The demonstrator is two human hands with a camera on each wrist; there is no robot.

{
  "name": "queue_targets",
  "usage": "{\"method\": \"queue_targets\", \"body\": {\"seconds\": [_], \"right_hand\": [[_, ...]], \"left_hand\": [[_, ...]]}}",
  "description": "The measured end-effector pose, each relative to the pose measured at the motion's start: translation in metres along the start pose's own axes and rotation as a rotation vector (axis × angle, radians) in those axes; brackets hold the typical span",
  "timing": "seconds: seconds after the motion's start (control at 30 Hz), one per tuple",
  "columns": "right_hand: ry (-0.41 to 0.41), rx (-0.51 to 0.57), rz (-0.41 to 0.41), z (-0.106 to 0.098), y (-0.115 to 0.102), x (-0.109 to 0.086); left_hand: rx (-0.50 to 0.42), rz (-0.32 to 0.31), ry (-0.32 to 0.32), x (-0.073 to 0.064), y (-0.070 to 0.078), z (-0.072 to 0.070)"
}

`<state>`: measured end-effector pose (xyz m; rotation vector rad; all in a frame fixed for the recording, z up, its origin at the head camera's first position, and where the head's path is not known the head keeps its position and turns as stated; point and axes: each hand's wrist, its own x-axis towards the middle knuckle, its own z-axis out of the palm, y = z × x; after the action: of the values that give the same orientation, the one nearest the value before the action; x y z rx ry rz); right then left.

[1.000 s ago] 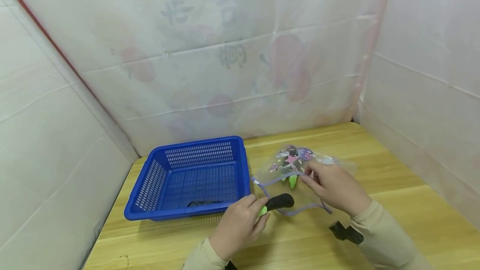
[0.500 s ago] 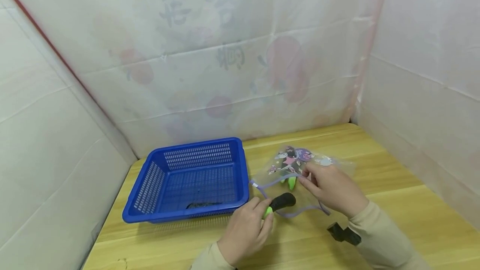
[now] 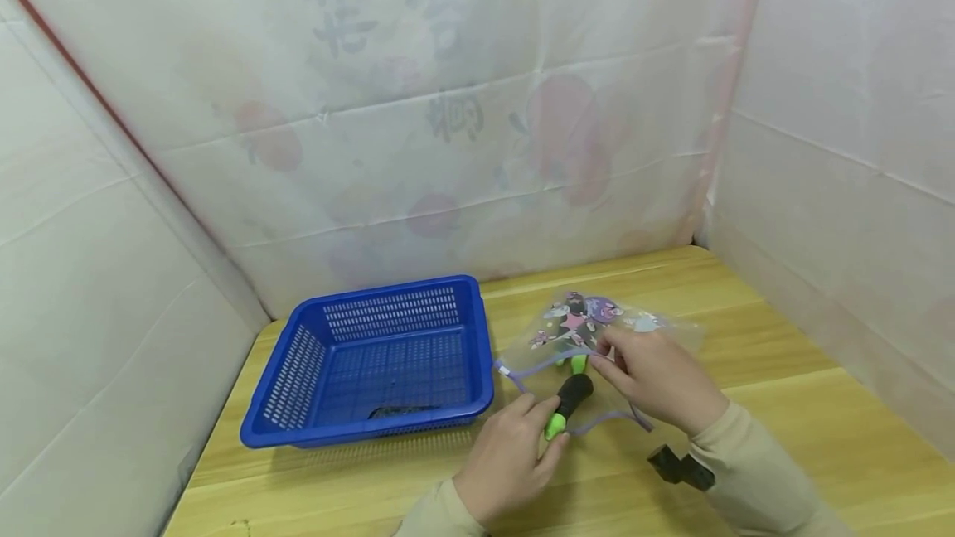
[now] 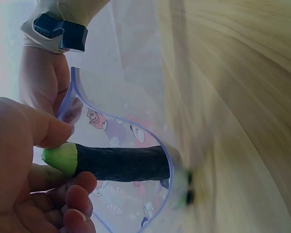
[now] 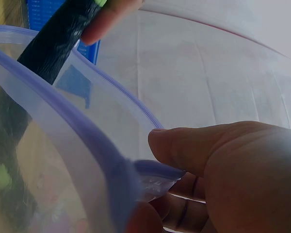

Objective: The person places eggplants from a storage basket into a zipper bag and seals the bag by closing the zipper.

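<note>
My left hand (image 3: 511, 458) pinches a long, near-black eggplant (image 4: 123, 164) by its light green cap. Its far end reaches into the mouth of a clear zip bag (image 5: 72, 114) with purple edging and cartoon prints, and shows through the plastic in the right wrist view. With thumb and fingers, my right hand (image 3: 660, 371) grips the bag's rim at the right, and the mouth gapes. Inside the bag lies another thing with a bright green end (image 3: 578, 364); the printed plastic hides most of it.
A blue perforated basket (image 3: 481, 355) stands left of the bag, with a dark item (image 3: 403, 411) on its floor near the front wall. The wooden table (image 3: 783, 404) meets pale printed sheets at the back and sides.
My left hand has moved right with the eggplant, which has swung from pointing sideways to pointing away into the bag mouth. The right hand keeps its hold on the rim.
</note>
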<state>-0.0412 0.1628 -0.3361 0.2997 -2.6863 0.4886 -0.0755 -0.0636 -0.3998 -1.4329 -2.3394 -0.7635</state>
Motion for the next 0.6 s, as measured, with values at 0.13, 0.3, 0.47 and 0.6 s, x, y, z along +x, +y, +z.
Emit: {"method": "queue_targets", "body": {"seconds": [0.13, 0.3, 0.47, 0.6], "right_hand": [[-0.004, -0.001, 0.001, 0.0, 0.0, 0.001], [-0.011, 0.004, 0.012, 0.0, 0.0, 0.001], [-0.023, -0.007, 0.021, 0.0, -0.001, 0.001], [-0.033, -0.001, 0.028, 0.0, -0.001, 0.0]], "left_hand": [[-0.009, -0.01, -0.02, 0.004, 0.002, 0.004], [-0.008, -0.026, -0.034, 0.01, 0.003, 0.008], [-0.026, -0.057, -0.047, 0.014, 0.002, 0.013], [-0.065, -0.079, -0.043, 0.018, 0.002, 0.019]]}}
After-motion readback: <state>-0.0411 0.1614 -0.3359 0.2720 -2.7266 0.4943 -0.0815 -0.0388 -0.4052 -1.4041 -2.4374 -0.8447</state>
